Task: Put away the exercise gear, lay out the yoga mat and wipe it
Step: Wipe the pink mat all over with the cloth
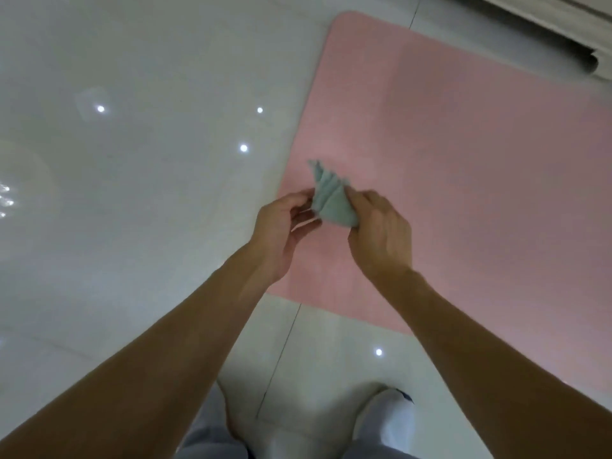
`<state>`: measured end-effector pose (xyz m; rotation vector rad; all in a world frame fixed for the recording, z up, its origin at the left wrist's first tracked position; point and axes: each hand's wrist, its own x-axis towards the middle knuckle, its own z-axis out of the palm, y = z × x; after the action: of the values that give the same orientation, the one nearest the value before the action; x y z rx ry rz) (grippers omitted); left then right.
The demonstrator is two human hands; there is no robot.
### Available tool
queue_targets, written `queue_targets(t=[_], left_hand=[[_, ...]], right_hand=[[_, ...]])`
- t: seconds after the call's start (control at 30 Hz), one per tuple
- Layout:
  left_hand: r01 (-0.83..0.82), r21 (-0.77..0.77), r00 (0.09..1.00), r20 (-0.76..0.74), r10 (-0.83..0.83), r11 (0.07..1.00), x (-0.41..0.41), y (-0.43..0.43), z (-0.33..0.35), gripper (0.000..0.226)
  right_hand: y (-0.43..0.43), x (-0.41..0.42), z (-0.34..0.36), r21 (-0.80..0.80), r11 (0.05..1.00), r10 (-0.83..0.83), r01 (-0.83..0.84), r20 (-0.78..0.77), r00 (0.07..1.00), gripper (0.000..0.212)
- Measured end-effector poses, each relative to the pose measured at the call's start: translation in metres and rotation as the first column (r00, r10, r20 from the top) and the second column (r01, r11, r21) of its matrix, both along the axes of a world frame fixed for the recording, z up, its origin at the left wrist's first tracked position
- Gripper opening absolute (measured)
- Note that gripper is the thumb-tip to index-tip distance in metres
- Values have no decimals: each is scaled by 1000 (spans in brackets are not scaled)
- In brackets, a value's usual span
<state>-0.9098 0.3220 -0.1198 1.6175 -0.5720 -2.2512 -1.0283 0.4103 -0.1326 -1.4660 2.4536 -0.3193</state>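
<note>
A small pale green cloth, folded into bunched pleats, is held in the air between both hands over the near left part of the pink yoga mat. The right hand grips the cloth's lower right part, its fingers curled round the fabric and its back turned to the camera. The left hand meets the cloth's left edge with thumb above and curled fingertips below, pinching it there; the palm side is partly open to view. The cloth's pointed pleated end sticks up away from the hands, toward the far end of the mat.

The yoga mat lies unrolled and flat on a glossy white tiled floor, its near short edge and rounded far left corner in view, while its right side runs out of the picture. Ceiling lights show as bright spots in the tiles left of the mat and just before its near edge. Short of that near edge stand the person's feet, the right one in white, below light grey trouser legs. Beyond the mat's far right side is a pale wood-grain edge, too blurred to name.
</note>
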Motion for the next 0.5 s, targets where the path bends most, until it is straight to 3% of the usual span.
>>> queue_targets(t=[0.07, 0.1, 0.13, 0.17, 0.27, 0.4, 0.5], left_hand=[[271, -222, 941, 268, -209, 937, -8, -7, -30, 30], [501, -344, 824, 471, -316, 794, -7, -6, -48, 32], [702, -403, 672, 649, -358, 588, -4, -4, -66, 37], [821, -399, 546, 760, -353, 409, 0, 0, -84, 45], [947, -304, 322, 896, -306, 106, 17, 13, -130, 64], [956, -291, 277, 939, -205, -40, 26, 24, -156, 65], [944, -313, 296, 944, -145, -108, 29, 28, -165, 61]], right_hand=[[-17, -8, -19, -74, 997, 10, -16, -77, 997, 48], [-25, -11, -29, -75, 996, 40, -49, -122, 992, 47], [-31, -14, -40, -52, 995, 80, -89, -158, 984, 47], [-36, -16, -51, -9, 993, 115, -119, -171, 978, 46], [-43, -14, -82, 187, 969, 189, -163, -127, 974, 45], [-37, -4, -103, 407, 891, 318, -203, -239, 917, 49], [-36, 6, -104, 381, 916, 238, -125, -266, 934, 46]])
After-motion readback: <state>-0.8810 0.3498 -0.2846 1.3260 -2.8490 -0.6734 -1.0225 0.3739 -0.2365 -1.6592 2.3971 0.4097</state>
